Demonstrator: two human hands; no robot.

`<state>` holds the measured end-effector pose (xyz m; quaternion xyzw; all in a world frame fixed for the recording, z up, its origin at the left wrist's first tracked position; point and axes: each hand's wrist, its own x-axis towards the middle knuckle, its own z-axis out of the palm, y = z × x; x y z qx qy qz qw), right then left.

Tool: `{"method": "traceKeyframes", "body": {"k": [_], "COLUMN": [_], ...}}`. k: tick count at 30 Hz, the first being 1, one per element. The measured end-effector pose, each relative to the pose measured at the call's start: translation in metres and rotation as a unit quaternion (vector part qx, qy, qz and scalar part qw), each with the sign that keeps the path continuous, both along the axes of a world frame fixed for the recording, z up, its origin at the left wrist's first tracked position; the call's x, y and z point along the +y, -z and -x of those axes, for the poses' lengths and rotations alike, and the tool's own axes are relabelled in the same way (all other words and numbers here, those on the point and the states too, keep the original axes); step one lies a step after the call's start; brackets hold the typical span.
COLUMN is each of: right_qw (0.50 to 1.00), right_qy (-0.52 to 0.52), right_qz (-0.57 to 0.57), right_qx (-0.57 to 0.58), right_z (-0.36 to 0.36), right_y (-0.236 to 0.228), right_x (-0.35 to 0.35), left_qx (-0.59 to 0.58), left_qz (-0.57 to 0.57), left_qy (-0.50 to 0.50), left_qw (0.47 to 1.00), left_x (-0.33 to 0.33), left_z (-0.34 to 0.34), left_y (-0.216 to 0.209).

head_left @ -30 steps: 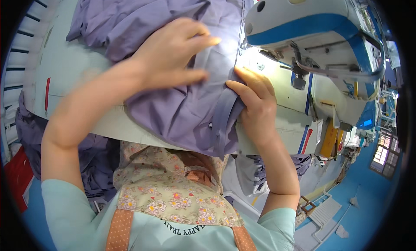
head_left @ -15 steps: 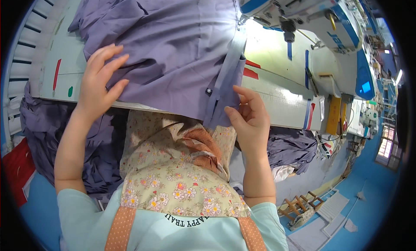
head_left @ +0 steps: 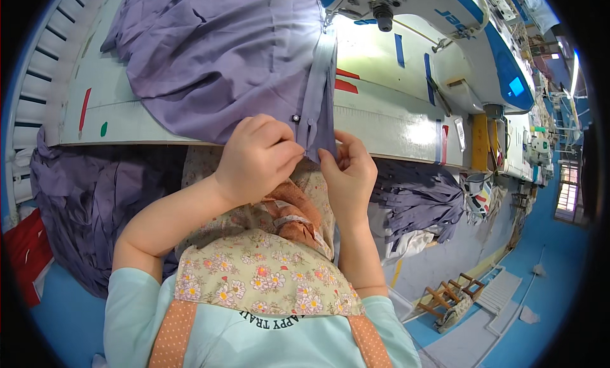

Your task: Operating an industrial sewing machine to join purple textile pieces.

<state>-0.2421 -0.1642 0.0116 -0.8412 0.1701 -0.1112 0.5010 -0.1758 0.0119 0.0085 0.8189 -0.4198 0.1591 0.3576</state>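
Note:
A purple fabric piece point(head_left: 210, 69) lies spread over the sewing table, its near edge at the table's front. Down its right side runs a paler strip point(head_left: 316, 82) that looks like a zipper tape. Beside the strip sits a small dark round piece point(head_left: 295, 119) with a light centre. My left hand point(head_left: 264, 155) is closed, fingertips pinching the fabric's near edge by the strip's lower end. Just to its right, my right hand point(head_left: 349, 171) pinches the fabric's lower right corner between thumb and fingers. What lies inside the left fingers is hidden.
A white and blue sewing machine point(head_left: 464, 25) stands over the table point(head_left: 394, 129) at upper right. More purple fabric point(head_left: 76, 222) hangs below the table at left, and a bundle point(head_left: 426, 196) hangs at right. A wooden rack point(head_left: 451, 295) is on the floor at lower right.
My left hand has moved right and down from the fabric's left part and closed beside my right hand. The fabric's right side has shifted slightly left, and my right hand has closed on its corner.

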Motion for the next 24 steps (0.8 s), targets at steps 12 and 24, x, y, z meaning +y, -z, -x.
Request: {"method": "traceKeyframes", "body": {"k": [12,24], "right_qw": [0.971,0.91], "right_qy": [0.024,-0.081], "right_qz": [0.18,0.289], "right_qx": [-0.157,-0.285], "right_z": [0.004,-0.003], "right_y": [0.019,0.012], "right_x": [-0.003,-0.007], "left_qx": [0.125,0.758], "left_qz": [0.267,0.33], "left_qy": [-0.196,-0.041], "left_qw": [0.935,0.56], "left_x": [0.044,-0.027], "left_z": [-0.037,0.042], "left_y": [-0.029,0.033]}}
